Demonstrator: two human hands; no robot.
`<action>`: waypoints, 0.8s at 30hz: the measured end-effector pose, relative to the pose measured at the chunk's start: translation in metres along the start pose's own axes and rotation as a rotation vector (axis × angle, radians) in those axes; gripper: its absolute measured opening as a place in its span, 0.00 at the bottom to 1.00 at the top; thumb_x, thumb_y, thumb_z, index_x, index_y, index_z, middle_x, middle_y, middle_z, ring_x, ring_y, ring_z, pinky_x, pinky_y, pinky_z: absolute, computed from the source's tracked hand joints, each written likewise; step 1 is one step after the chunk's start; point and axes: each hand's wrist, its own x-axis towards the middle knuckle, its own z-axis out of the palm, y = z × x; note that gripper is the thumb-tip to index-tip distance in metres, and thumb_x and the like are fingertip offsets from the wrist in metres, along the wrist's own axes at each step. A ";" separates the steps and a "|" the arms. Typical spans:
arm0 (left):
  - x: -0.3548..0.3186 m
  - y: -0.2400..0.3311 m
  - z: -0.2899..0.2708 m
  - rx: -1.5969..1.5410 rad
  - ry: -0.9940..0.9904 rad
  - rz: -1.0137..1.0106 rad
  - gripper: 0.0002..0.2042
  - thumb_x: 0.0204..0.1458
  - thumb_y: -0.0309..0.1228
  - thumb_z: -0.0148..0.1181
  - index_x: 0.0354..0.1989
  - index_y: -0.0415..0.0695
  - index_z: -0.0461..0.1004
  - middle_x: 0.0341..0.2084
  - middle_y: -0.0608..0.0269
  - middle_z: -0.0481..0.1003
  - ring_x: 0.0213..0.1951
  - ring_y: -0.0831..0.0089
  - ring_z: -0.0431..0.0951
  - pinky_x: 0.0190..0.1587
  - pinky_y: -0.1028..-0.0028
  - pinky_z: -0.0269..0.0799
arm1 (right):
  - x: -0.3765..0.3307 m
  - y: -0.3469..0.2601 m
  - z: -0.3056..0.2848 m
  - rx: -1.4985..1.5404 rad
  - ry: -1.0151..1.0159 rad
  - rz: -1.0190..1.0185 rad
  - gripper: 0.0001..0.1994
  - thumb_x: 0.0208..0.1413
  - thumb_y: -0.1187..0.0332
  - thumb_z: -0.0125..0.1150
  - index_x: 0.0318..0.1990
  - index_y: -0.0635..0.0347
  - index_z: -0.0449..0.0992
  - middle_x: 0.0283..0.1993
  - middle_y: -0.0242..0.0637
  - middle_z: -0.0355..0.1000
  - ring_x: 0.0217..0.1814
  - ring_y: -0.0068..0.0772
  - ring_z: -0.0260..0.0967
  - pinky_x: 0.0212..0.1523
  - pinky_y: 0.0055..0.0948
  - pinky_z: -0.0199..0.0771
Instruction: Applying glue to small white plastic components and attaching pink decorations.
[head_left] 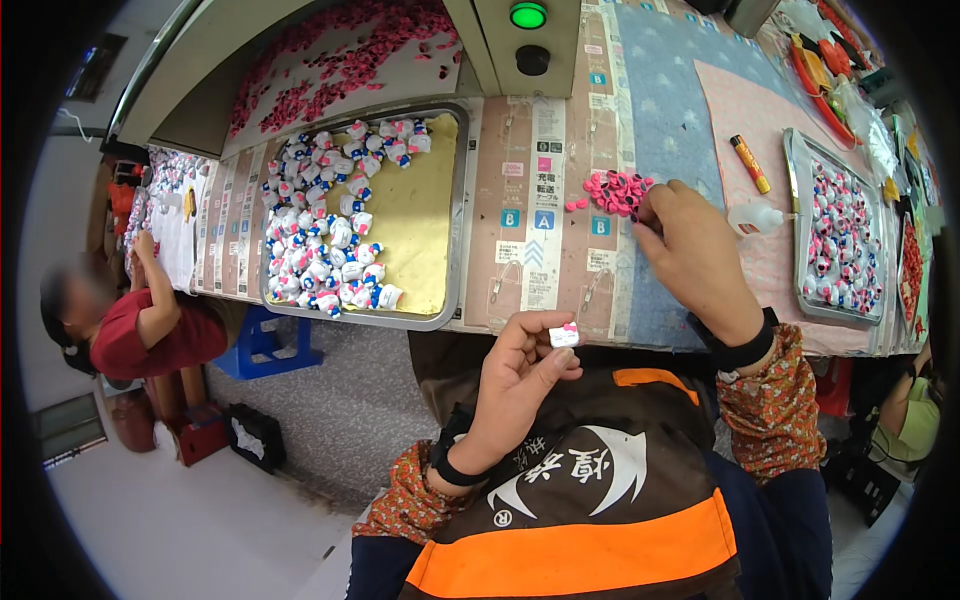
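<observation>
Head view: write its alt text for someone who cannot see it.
A person's left hand holds a small white piece with pink on it, while the right hand is at a pile of pink pieces. A tray of white figures lies to the left; a white bottle and another tray are at right.

Blu stool (258, 335); grn btn (528, 15) nr blk knob (532, 60).

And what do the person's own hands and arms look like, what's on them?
The left hand and right hand are ungloved. Each wrist has a black band: left wristband, right wristband. Above these come orange-red floral cuffs, left cuff and right cuff, then dark navy fabric.
</observation>
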 end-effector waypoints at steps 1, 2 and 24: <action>0.000 -0.001 0.001 0.004 0.007 0.007 0.17 0.63 0.24 0.54 0.59 0.37 0.64 0.47 0.54 0.74 0.44 0.76 0.77 0.50 0.72 0.78 | -0.001 -0.001 0.002 -0.017 0.012 -0.009 0.05 0.51 0.73 0.60 0.35 0.63 0.71 0.36 0.46 0.70 0.41 0.53 0.70 0.40 0.47 0.70; 0.000 -0.001 0.002 0.005 0.006 0.004 0.17 0.63 0.24 0.54 0.59 0.37 0.64 0.47 0.54 0.74 0.44 0.76 0.77 0.50 0.72 0.78 | -0.001 -0.001 0.004 -0.015 0.011 -0.006 0.05 0.51 0.73 0.60 0.35 0.63 0.71 0.36 0.46 0.70 0.41 0.53 0.70 0.40 0.47 0.70; -0.001 -0.001 0.008 -0.011 -0.007 -0.002 0.19 0.64 0.26 0.54 0.64 0.37 0.65 0.44 0.64 0.72 0.42 0.83 0.73 0.49 0.77 0.77 | 0.001 -0.003 -0.008 -0.057 0.146 -0.127 0.08 0.51 0.78 0.57 0.40 0.60 0.73 0.37 0.43 0.68 0.43 0.51 0.68 0.40 0.45 0.70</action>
